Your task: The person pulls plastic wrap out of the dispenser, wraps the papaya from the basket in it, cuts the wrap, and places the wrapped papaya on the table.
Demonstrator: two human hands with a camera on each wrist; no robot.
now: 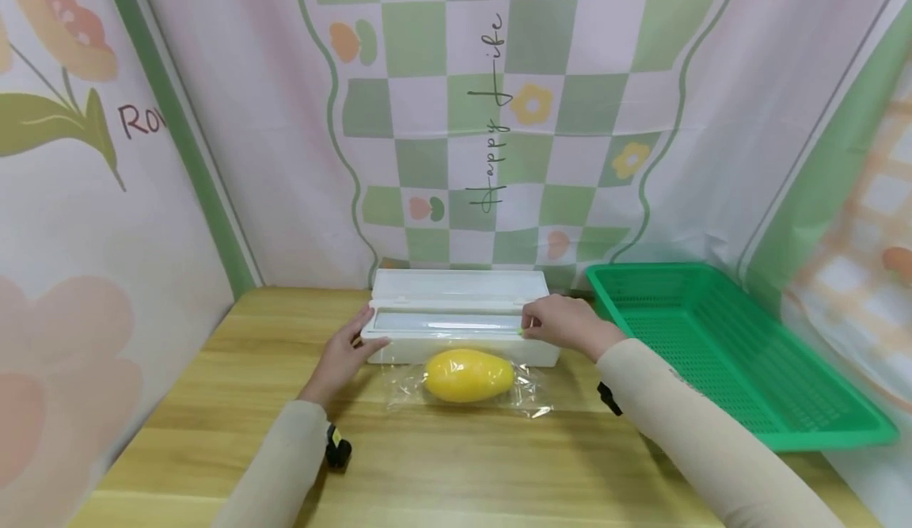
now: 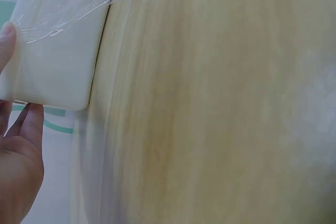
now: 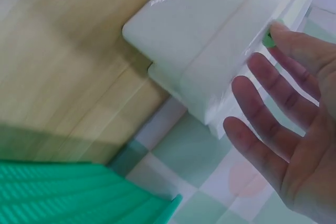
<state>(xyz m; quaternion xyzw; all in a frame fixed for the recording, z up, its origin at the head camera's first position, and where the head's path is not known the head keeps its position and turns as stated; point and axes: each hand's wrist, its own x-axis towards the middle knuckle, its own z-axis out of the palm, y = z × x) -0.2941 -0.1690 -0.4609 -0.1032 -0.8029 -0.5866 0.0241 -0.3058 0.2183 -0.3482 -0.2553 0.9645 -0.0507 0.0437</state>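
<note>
Head view: one white plastic film-dispenser box (image 1: 459,314), one yellow mango (image 1: 469,375), one green mesh basket (image 1: 727,346); left hand (image 1: 342,358) fingers straight against the box end, right hand (image 1: 559,324) fingers pinching its small green slider (image 1: 522,330).

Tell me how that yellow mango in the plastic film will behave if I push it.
The yellow mango looks rounded and egg-shaped, so it would probably roll or rock. The clear film around it looks thin and loose, so it will likely crumple, slide and cling.
</note>
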